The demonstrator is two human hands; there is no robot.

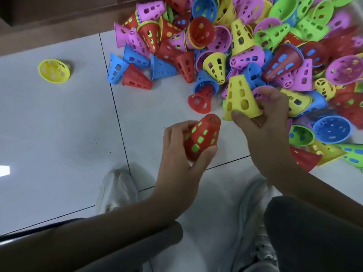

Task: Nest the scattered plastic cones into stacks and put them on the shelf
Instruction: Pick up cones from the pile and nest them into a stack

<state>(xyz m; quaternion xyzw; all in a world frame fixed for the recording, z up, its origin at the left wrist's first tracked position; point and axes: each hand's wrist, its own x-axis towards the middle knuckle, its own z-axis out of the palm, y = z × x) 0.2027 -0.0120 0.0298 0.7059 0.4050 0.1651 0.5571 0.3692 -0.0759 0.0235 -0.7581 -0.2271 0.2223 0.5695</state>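
Here, nearest the camera, your two white shoes [117, 191] stand on the white tiled floor [59, 124], with your forearms reaching out above them. Your left hand [182, 154] is curled around a red cone stack [202, 136], thumb on its right side and fingers wrapped behind; green shows through the holes of the red outer cone, and its narrow end tilts up and away from you. Just beside it to the right, your right hand [263, 118] pinches a yellow cone [240, 97] by its wide rim, thumb in front and fingers behind, the cone held upright with its narrow end up, apart from the red stack. Beyond your hands, a big pile of cones [255, 46] in red, blue, pink, yellow and green spreads across the floor to the upper right, many lying on their sides, some already nested. Well apart on the left, a lone yellow cone [54, 71] lies on the floor, its open mouth facing you.
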